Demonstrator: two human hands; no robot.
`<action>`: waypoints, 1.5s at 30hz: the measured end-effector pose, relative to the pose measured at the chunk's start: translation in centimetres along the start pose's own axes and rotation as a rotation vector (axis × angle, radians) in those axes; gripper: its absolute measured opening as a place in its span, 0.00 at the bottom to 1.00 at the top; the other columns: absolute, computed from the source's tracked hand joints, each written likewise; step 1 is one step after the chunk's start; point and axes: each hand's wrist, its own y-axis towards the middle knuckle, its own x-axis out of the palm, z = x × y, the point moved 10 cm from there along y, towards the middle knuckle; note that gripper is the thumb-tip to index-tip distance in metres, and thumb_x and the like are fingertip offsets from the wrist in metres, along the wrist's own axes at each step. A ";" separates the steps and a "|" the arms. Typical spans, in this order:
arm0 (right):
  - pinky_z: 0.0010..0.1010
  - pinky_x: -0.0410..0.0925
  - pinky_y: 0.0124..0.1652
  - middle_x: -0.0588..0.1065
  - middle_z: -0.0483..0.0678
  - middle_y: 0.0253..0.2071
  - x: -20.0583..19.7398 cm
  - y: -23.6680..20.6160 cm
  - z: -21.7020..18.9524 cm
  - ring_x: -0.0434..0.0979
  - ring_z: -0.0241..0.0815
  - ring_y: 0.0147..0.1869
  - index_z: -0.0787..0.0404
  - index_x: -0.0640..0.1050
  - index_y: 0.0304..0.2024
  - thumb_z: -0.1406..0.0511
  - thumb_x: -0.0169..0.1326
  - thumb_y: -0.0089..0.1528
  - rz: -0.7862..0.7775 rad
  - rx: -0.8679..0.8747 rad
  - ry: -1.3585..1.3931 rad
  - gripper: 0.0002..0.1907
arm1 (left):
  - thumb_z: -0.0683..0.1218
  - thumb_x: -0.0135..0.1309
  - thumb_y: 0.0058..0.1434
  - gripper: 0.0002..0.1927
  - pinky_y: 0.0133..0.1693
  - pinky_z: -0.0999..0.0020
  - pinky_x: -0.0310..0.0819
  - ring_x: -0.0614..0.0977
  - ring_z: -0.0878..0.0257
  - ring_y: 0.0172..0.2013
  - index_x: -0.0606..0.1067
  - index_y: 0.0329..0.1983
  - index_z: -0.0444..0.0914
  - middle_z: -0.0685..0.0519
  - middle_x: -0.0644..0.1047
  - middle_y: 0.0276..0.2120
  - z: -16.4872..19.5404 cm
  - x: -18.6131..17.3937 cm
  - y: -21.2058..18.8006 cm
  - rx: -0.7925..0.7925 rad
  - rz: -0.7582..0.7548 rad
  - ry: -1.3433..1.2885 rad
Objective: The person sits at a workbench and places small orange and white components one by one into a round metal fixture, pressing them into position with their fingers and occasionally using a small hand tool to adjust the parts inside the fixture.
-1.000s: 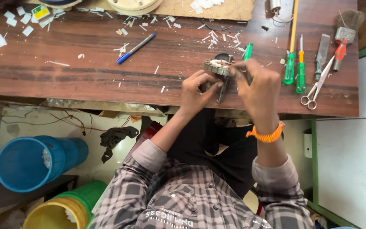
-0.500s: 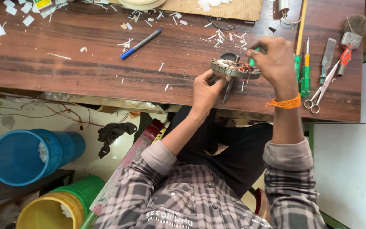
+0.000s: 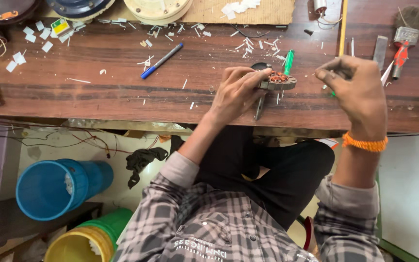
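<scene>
- My left hand (image 3: 236, 92) is clamped on a small round motor part (image 3: 278, 80) with orange-red windings, holding it just above the wooden table (image 3: 98, 92).
- My right hand (image 3: 357, 90) is off the part, to its right, fingers curled and pinched together; I cannot tell whether anything is between them.
- A green-handled screwdriver (image 3: 288, 61) lies just beyond the part, and a dark tool (image 3: 259, 106) points toward me under my left hand.
- A blue pen (image 3: 161, 60) lies on the table beyond and to the left of my left hand, among white paper scraps (image 3: 20, 57).
- A small yellow-and-green box (image 3: 62, 27) sits far to the left at the table's back edge.
- Beyond my right hand lie a brush (image 3: 410, 24) and a red-handled tool (image 3: 399, 57).
- A blue bucket (image 3: 54, 187) and a yellow bucket (image 3: 81, 245) stand on the floor below, to my left.
</scene>
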 end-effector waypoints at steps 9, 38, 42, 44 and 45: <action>0.30 0.72 0.34 0.82 0.50 0.33 4.7 -5.6 -3.6 0.82 0.36 0.33 0.60 0.82 0.42 0.68 0.61 0.61 -0.199 -0.123 -0.259 0.06 | 0.46 0.65 0.63 0.41 0.54 0.65 0.72 0.74 0.60 0.44 0.58 0.76 0.46 0.60 0.82 0.50 -2.4 2.1 0.2 -0.131 -0.123 -0.143; 0.37 0.66 0.33 0.79 0.52 0.31 8.1 -0.9 -7.1 0.78 0.47 0.31 0.59 0.84 0.42 0.64 0.65 0.65 0.047 -0.390 -0.431 0.06 | 0.40 0.66 0.59 0.05 0.33 0.74 0.63 0.70 0.72 0.32 0.81 0.35 0.34 0.58 0.70 0.34 -4.2 3.4 -7.2 -0.750 0.278 -0.572; 0.34 0.69 0.34 0.80 0.50 0.33 8.6 1.7 -6.0 0.80 0.42 0.32 0.60 0.84 0.41 0.66 0.63 0.64 -0.023 -0.406 -0.389 0.05 | 0.40 0.66 0.59 0.05 0.33 0.75 0.62 0.69 0.74 0.31 0.81 0.34 0.33 0.61 0.69 0.34 -5.8 6.4 -9.1 -0.958 0.354 -0.839; 0.35 0.68 0.31 0.79 0.51 0.29 8.5 3.4 -3.5 0.78 0.41 0.29 0.60 0.84 0.41 0.66 0.62 0.64 -0.056 -0.269 -0.389 0.05 | 0.39 0.65 0.60 0.04 0.35 0.74 0.62 0.70 0.73 0.32 0.81 0.35 0.32 0.60 0.71 0.34 -6.6 6.9 -9.6 -0.994 0.394 -0.836; 0.36 0.67 0.30 0.78 0.51 0.27 8.5 4.0 -2.2 0.77 0.40 0.27 0.61 0.84 0.42 0.66 0.62 0.65 -0.073 -0.199 -0.388 0.06 | 0.39 0.64 0.60 0.04 0.35 0.73 0.62 0.70 0.72 0.32 0.81 0.35 0.32 0.59 0.73 0.35 -6.9 7.2 -9.8 -1.013 0.412 -0.836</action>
